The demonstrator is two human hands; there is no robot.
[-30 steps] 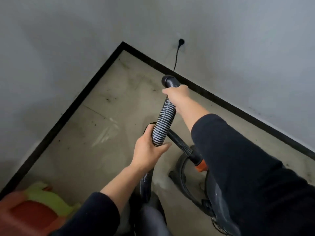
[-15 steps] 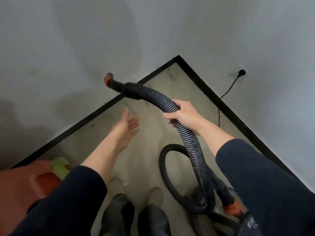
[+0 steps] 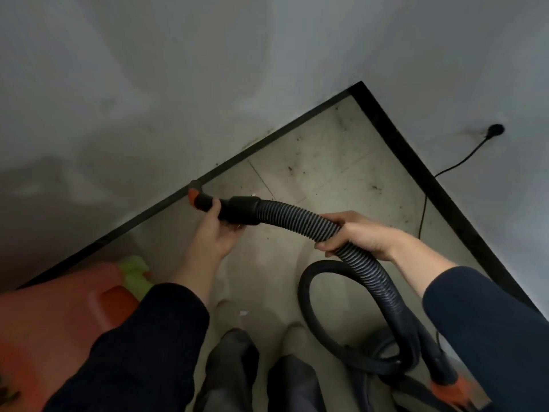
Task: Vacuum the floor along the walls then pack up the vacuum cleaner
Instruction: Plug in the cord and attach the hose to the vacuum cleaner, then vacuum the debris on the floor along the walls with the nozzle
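- Beige floor (image 3: 326,162): one corner, specks lying by the skirting (image 3: 297,126).
- Black ribbed hose (image 3: 300,215): one, held above the floor, looping down by the feet; likely light and floppy, so best gripped near the stiff cuff (image 3: 240,209).
- Right hand (image 3: 356,233) wraps the hose; left hand (image 3: 214,233) grips the cuff.
- Orange tip (image 3: 194,196): one, near the skirting.

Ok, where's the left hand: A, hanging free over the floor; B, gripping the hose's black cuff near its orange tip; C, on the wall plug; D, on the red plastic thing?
B: the left hand grips the black cuff just behind the orange tip, while the right hand holds the ribbed hose further back.
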